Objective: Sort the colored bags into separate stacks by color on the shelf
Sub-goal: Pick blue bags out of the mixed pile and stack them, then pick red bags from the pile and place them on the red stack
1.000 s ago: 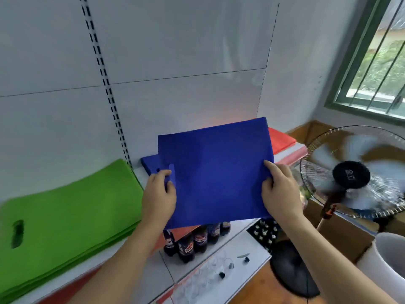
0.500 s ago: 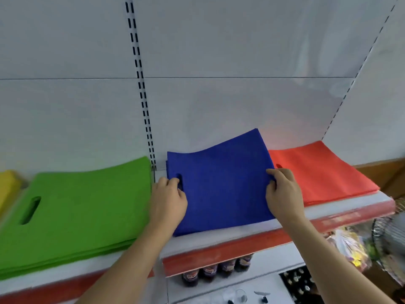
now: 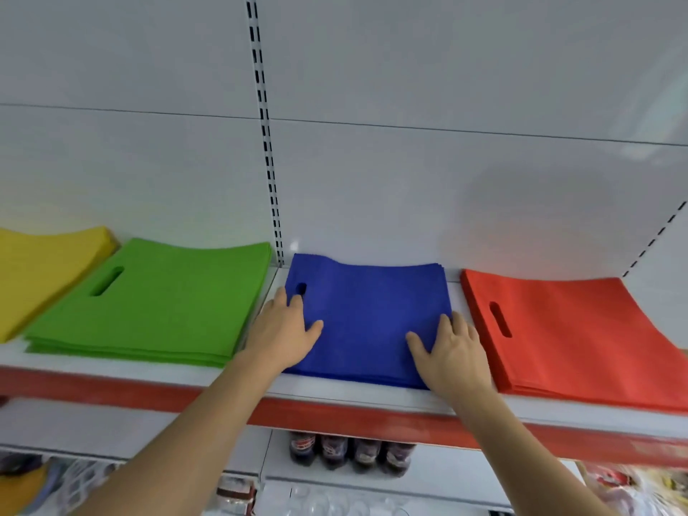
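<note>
Four flat stacks of bags lie side by side on the white shelf [image 3: 335, 394]: yellow bags [image 3: 41, 270] at the far left, green bags [image 3: 156, 303], blue bags [image 3: 368, 314] in the middle, red bags [image 3: 566, 329] at the right. My left hand [image 3: 284, 329] lies flat on the blue stack's left edge, fingers straight beside the handle slot. Spread flat, my right hand [image 3: 452, 351] presses on the stack's front right corner.
A slotted upright [image 3: 266, 135] runs down the white back panel behind the gap between green and blue. The shelf has a red front strip [image 3: 372, 418]. Dark bottles [image 3: 350, 450] stand on the shelf below.
The blue bag I was holding by both sides has been laid down on the blue stack. Both hands let go of its edges and now lie flat on top.
</note>
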Demonstrator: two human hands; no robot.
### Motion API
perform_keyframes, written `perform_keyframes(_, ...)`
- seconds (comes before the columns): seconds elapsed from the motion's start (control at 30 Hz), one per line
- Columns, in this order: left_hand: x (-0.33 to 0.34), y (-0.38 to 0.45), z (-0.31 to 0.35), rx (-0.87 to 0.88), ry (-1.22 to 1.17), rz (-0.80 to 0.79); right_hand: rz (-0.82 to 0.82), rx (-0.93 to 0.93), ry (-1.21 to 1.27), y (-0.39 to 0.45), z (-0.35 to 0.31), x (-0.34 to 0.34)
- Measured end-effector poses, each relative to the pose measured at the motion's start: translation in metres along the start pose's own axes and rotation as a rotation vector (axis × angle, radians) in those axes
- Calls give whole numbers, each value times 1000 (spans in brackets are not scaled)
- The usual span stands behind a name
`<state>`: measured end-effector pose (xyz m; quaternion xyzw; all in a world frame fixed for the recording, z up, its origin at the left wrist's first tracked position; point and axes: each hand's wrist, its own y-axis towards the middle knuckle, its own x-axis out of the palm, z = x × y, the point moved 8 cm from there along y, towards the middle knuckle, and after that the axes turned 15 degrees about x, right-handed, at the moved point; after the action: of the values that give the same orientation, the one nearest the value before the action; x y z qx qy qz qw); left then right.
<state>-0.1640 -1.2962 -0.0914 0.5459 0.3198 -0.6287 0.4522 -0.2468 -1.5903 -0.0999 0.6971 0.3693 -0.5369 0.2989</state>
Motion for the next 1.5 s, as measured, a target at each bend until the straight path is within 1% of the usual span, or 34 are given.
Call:
perform_keyframes(0.17,-2,-1,3,-25,46,-29,-55,-26,-73,-2,-4,0)
perform_keyframes(0.23,-4,-2,4,-14,66,-35,-51,-40,-100,-2,-6,-4)
perform_keyframes(0.37,-20,-8,11,25,121,71,34,-105,-108,-3,-14,-16)
perform_keyframes(0.5,-38,-33,7,-31,192,159,63,-235,-104,-19,-46,-12)
perform_keyframes(0.6,-50,-59,-14,-92,232,187,52,-316,-81,-44,-78,-2)
perform_keyframes(0.77,-69,-114,-75,-195,258,200,66,-449,-86,-94,-142,4)
perform_keyframes(0.9,-99,-166,-136,-259,255,241,99,-550,-80,-138,-211,0)
perform_keyframes(0.97,-113,-197,-172,-297,266,253,86,-588,-58,-167,-253,6)
perform_keyframes(1.1,-137,-260,-248,-363,282,286,55,-676,11,-235,-339,32)
perform_keyframes(1.27,-151,-332,-337,-488,291,289,2,-794,4,-308,-435,69)
perform_keyframes(1.4,-162,-373,-409,-594,279,303,-11,-888,26,-350,-516,89)
perform_keyframes(1.5,-171,-392,-461,-639,285,330,-3,-955,39,-376,-580,105)
